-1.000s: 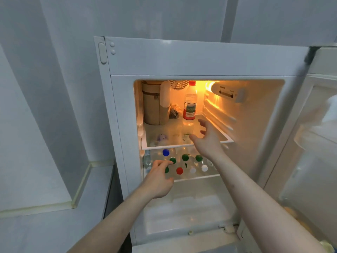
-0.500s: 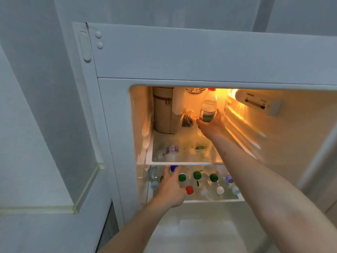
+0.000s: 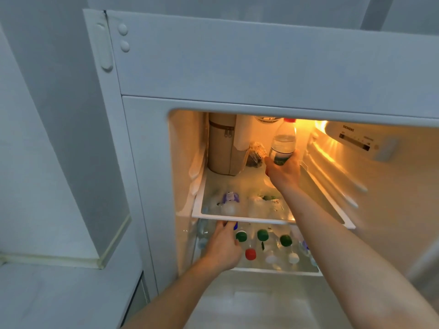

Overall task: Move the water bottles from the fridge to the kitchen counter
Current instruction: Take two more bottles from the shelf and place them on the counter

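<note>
Half a second on, my right hand [image 3: 283, 173] has closed further round the lower body of the red-capped water bottle [image 3: 283, 146] at the back of the upper shelf [image 3: 242, 218], in the upper centre of the frame, and my left hand [image 3: 223, 245] has pushed deeper among the bottles on the lower shelf [image 3: 273, 270], just below centre. The right-hand grip is full: thumb on one side, fingers wrapped on the other, the bottle upright and apparently not yet lifted clear of the shelf. The left hand's fingers are curled over the bottle under a blue cap [image 3: 235, 226], but I cannot tell whether they have actually taken hold.

The risks, as I judge them, come from the crowding. The lower bottles stand cap to cap, green caps [image 3: 262, 234] and a red cap [image 3: 250, 254] just beside my left knuckles, so pulling one out at an angle could topple its neighbours. Up top, the bottle has little headroom beneath the fridge [image 3: 261, 67] opening's upper edge; lifting before drawing it forward could knock the cap. A cold, possibly wet bottle held low may also tip or slip. The tan zipped pouch [image 3: 222, 143] stands well to the left, clear of my path. The counter [image 3: 59, 293] waits at lower left.
</note>
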Action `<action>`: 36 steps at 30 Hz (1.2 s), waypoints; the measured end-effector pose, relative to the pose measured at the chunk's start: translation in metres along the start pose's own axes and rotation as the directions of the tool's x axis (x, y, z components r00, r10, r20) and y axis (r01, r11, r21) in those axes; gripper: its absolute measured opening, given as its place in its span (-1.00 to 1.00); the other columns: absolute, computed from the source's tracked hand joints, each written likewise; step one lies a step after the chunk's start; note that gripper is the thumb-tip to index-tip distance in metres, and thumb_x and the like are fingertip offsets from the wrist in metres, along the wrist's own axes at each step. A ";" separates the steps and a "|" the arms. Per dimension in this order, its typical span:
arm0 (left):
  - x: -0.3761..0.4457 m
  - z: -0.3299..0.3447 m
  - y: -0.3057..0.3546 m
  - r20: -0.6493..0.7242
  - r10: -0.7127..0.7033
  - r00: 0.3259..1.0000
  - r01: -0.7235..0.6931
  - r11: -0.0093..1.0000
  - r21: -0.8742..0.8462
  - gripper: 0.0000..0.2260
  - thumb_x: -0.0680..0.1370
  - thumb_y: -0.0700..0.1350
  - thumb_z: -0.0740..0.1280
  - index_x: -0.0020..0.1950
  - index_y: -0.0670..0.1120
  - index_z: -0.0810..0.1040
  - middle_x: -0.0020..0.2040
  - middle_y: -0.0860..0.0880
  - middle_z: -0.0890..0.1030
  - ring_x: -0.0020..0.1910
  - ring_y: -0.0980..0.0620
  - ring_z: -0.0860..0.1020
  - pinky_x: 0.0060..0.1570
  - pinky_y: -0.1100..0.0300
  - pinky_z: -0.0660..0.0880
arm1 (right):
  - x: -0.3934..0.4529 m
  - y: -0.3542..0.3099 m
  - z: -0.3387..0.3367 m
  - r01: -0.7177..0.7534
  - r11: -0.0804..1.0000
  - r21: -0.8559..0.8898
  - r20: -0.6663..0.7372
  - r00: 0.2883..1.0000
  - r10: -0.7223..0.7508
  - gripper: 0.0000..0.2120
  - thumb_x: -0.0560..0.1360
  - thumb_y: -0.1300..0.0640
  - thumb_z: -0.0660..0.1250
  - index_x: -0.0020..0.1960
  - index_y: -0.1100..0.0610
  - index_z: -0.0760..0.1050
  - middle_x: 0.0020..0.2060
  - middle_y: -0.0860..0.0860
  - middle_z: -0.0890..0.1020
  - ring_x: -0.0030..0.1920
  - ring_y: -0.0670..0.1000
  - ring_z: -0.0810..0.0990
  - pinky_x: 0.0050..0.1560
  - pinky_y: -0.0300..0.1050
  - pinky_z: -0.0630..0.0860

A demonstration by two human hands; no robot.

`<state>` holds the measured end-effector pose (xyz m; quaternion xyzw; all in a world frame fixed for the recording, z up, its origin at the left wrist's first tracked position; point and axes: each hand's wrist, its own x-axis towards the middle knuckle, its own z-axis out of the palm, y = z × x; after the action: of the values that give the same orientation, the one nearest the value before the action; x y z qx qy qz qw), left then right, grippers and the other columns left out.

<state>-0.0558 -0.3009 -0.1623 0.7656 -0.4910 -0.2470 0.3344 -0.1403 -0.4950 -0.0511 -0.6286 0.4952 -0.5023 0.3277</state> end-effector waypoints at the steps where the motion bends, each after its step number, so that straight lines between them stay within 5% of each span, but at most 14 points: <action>1: -0.001 0.001 -0.002 -0.017 0.011 1.000 -0.011 1.000 0.007 -0.35 0.62 -0.23 0.31 0.64 0.10 0.15 0.61 0.10 0.16 0.53 -0.05 0.30 0.47 0.01 0.39 | -0.007 0.000 0.000 0.010 1.000 -0.010 0.004 1.000 -0.010 -0.38 0.50 0.01 0.51 0.45 0.06 0.31 0.23 0.02 0.57 0.23 0.13 0.59 0.23 0.08 0.57; 10: -0.025 0.012 -0.019 -0.127 0.068 0.990 -0.089 0.983 -0.161 -0.57 0.60 -0.24 0.30 0.36 0.19 0.38 0.27 0.04 0.44 0.14 0.01 0.56 0.16 0.03 0.60 | -0.071 -0.002 -0.016 0.081 0.996 0.037 0.001 0.997 -0.081 -0.33 0.50 0.03 0.51 0.51 0.04 0.30 0.37 0.05 0.56 0.32 0.11 0.57 0.23 -0.02 0.56; 15: -0.046 0.006 -0.017 -0.221 0.104 0.970 -0.158 0.957 -0.243 -0.73 0.64 -0.17 0.32 0.23 0.16 0.40 0.22 0.01 0.49 0.01 0.14 0.54 -0.11 0.37 0.43 | -0.113 -0.010 -0.030 0.149 0.984 0.100 -0.011 0.989 -0.148 -0.39 0.49 0.09 0.54 0.46 0.02 0.36 0.25 -0.06 0.57 0.17 -0.12 0.54 0.19 -0.20 0.50; 20: -0.071 -0.002 -0.021 -0.311 0.155 0.938 -0.237 0.940 -0.247 -0.69 0.65 -0.15 0.31 0.18 0.28 0.39 0.20 0.07 0.48 0.09 0.04 0.54 0.07 0.12 0.57 | -0.159 -0.021 -0.048 0.273 0.953 0.134 0.053 0.958 -0.282 -0.48 0.44 0.14 0.58 0.29 -0.01 0.42 0.05 -0.20 0.58 0.08 -0.21 0.58 0.04 -0.37 0.50; 23: -0.100 -0.011 -0.024 -0.303 0.199 0.932 -0.273 0.935 -0.227 -0.66 0.67 -0.12 0.29 0.08 0.38 0.37 0.13 0.14 0.48 0.02 0.14 0.53 0.04 0.09 0.57 | -0.202 -0.028 -0.061 0.343 0.930 0.130 0.068 0.933 -0.354 -0.46 0.41 0.18 0.60 0.29 0.00 0.44 0.07 -0.20 0.58 0.11 -0.22 0.57 0.06 -0.45 0.47; 29: -0.163 -0.038 -0.035 -0.170 0.254 0.952 -0.291 0.924 -0.248 -0.84 0.68 0.00 0.29 0.21 0.23 0.44 0.04 0.14 0.62 -0.07 0.12 0.64 -0.21 0.28 0.52 | -0.283 -0.028 -0.092 0.299 0.936 0.187 0.099 0.942 -0.321 -0.46 0.36 0.24 0.64 0.24 0.02 0.50 0.07 -0.09 0.66 0.13 -0.03 0.64 0.08 -0.19 0.59; 36: -0.230 -0.085 -0.058 -0.029 0.201 0.979 -0.202 0.947 -0.251 -0.97 0.64 0.01 0.36 0.07 0.13 0.55 -0.27 0.02 0.62 -0.38 0.05 0.67 -0.20 0.04 0.60 | -0.364 -0.007 -0.117 0.061 0.989 0.135 0.245 0.965 -0.093 -0.54 0.33 0.40 0.57 0.09 0.08 0.49 -0.17 0.02 0.67 -0.16 0.06 0.67 -0.17 -0.07 0.63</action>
<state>-0.0534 -0.0502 -0.1390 0.6630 -0.5306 -0.2709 0.4532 -0.2518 -0.1370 -0.1235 -0.6838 0.3920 -0.4616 0.4070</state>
